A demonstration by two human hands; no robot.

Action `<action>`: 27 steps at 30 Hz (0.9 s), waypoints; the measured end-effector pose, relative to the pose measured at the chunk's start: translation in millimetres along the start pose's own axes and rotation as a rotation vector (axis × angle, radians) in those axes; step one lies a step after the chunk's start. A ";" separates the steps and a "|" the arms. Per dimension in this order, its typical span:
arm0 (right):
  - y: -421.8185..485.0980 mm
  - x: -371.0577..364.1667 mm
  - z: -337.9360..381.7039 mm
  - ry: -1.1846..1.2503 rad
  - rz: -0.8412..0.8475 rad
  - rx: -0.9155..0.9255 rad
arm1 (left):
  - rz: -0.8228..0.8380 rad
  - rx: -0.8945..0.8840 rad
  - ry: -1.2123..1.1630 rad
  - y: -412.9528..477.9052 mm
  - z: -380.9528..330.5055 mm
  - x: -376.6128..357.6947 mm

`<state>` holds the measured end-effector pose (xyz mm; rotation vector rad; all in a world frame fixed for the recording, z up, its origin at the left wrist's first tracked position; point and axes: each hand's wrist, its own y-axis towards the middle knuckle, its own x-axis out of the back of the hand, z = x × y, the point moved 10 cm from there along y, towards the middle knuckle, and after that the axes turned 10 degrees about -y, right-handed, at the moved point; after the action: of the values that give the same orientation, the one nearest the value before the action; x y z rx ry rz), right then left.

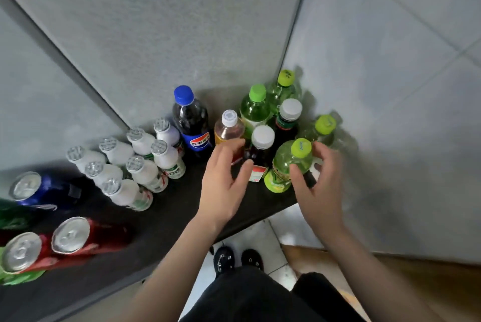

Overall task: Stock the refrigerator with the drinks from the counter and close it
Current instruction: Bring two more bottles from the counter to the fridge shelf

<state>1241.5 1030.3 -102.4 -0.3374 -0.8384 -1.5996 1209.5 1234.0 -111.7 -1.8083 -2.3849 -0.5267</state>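
Cola bottle (192, 120) bears Pepsi logo; left hand (223, 181) grip wide, right hand (321, 191) grip wide, flanking green bottle (285, 163).

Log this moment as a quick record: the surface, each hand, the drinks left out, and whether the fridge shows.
surface: dark counter in a wall corner
left hand: fingers spread, reaching toward the white-capped dark bottle; no grip evident
right hand: fingers curved around the nearest green bottle; contact unclear
other drinks: cola bottle, small white bottles, red cans, blue can, more green bottles behind
refrigerator: not in view
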 end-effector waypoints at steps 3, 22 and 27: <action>5.4 2.5 6.8 -0.072 -0.016 0.020 | 0.095 -0.118 0.071 22.7 -15.3 -21.2; -5.0 -2.4 23.1 -0.275 -0.090 -0.011 | 0.087 -0.168 -0.030 5.6 -5.4 -1.5; -10.4 -15.5 27.2 -0.179 -0.063 -0.021 | -0.006 -0.122 -0.064 -18.7 -3.1 26.6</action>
<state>1228.6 1060.1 -96.8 -0.4786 -0.9770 -1.6552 1183.6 1252.9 -105.1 -1.8956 -2.4505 -0.6376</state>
